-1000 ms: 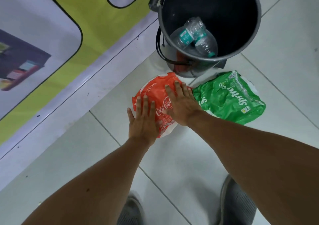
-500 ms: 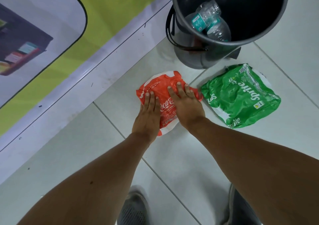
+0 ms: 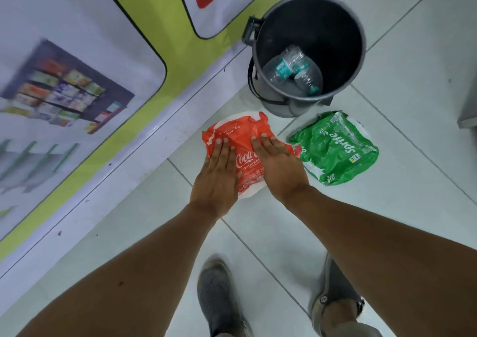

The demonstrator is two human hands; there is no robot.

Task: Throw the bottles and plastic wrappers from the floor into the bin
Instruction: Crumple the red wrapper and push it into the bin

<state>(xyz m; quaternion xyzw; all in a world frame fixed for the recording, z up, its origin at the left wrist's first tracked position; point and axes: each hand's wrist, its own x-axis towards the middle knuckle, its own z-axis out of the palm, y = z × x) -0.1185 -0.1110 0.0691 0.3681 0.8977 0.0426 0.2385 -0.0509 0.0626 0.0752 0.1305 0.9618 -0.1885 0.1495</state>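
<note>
Red wrapper (image 3: 241, 143) pinned flat under open left hand (image 3: 216, 176) and right hand (image 3: 277, 167), neither gripping; bin (image 3: 361, 52) directly beyond.

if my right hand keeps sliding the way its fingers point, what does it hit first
Your right hand lies flat on the red Coca-Cola wrapper, fingers aimed up-left. It would slide over the wrapper, then probably onto bare floor tile, passing left of the grey bin. Depth is unclear.
</note>
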